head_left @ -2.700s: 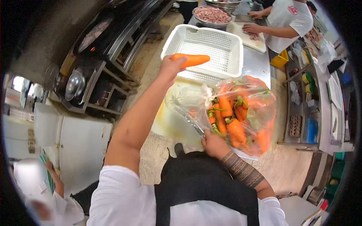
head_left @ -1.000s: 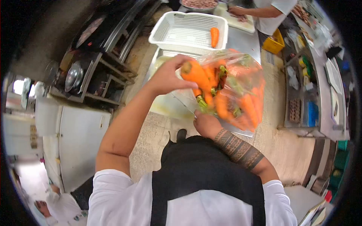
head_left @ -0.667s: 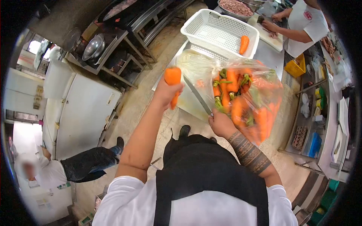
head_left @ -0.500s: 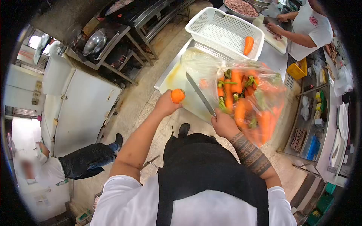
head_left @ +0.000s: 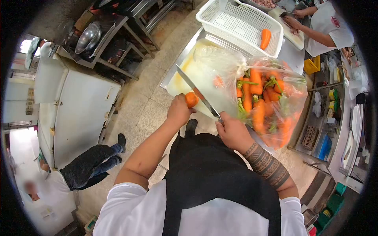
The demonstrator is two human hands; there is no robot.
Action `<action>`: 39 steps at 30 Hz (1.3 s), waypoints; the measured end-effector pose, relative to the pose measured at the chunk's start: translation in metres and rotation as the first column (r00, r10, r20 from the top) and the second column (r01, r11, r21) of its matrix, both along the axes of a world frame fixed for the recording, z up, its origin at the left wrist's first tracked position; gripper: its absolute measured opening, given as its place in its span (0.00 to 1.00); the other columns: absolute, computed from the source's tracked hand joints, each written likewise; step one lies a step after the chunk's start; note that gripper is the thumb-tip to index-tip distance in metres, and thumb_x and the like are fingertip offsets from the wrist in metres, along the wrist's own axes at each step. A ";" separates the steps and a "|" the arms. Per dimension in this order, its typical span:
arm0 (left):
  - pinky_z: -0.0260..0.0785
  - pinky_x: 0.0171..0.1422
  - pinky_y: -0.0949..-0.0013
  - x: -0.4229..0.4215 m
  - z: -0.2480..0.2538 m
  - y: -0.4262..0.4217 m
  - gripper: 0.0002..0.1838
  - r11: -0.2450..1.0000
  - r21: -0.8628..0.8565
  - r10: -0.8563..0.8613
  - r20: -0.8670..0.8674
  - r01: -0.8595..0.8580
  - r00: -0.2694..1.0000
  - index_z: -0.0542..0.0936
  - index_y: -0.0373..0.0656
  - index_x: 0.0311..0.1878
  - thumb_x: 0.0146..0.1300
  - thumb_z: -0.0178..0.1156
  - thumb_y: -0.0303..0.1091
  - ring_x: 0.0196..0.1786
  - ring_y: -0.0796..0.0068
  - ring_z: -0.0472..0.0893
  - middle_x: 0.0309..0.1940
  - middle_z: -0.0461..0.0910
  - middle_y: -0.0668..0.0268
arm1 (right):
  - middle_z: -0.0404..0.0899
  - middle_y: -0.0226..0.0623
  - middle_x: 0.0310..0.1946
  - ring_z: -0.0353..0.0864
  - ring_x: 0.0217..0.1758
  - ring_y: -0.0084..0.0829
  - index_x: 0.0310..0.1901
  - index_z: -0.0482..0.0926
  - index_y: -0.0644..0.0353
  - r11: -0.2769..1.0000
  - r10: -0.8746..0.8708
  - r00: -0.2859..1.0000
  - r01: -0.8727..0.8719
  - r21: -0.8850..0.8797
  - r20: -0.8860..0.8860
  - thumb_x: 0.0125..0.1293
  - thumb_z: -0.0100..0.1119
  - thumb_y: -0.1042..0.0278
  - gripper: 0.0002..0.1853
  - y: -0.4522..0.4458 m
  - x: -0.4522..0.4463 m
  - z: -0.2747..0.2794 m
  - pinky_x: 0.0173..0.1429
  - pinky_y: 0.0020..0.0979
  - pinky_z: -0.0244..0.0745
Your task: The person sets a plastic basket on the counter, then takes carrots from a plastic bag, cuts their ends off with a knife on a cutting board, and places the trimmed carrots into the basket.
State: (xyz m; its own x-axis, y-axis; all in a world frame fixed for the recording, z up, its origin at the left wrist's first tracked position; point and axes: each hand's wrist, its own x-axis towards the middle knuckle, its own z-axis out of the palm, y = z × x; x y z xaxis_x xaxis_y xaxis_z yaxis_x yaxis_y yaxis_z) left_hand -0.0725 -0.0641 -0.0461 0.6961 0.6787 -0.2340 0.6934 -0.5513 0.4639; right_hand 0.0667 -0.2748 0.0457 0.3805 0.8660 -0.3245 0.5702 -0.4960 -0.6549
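The left hand (head_left: 179, 111) curls around a carrot (head_left: 192, 100) at the near edge of a cutting board (head_left: 184, 83) as the right hand (head_left: 235, 131) grips a knife (head_left: 200, 95) close by, where a rolling carrot could expose skin.

The held carrot (head_left: 192, 100) near the centre is bright orange, and the knife (head_left: 204, 100) beside it has a silver-grey blade. Towards twelve o'clock, the cutting board (head_left: 181, 87) is pale, streaked yellow. At one o'clock, the basket (head_left: 224, 36) is white with a grid of holes, around one orange carrot (head_left: 265, 39). Near three o'clock, a clear bag (head_left: 299, 88) shows orange carrots (head_left: 258, 114) with green stems. Dark geometric bands pattern the right forearm (head_left: 267, 166) at four o'clock; the apron (head_left: 220, 169) towards five is black.
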 end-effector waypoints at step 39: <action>0.76 0.62 0.56 -0.033 -0.023 0.005 0.35 0.964 -0.241 0.212 0.425 -0.116 0.880 0.71 0.34 0.63 0.57 0.78 0.35 0.55 0.54 0.84 0.53 0.81 0.49 | 0.84 0.61 0.37 0.85 0.45 0.64 0.48 0.74 0.65 0.987 -0.160 0.987 0.159 0.038 0.018 0.76 0.54 0.58 0.16 -0.002 0.034 -0.030 0.51 0.59 0.77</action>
State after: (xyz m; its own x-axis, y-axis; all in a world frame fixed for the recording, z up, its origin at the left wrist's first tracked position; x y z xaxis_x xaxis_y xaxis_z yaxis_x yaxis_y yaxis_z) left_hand -0.1052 -0.0587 -0.0695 0.6417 0.7636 -0.0718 0.4606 -0.3089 0.8321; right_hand 0.1007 -0.2769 0.0153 0.5208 0.8048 -0.2847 0.4994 -0.5577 -0.6630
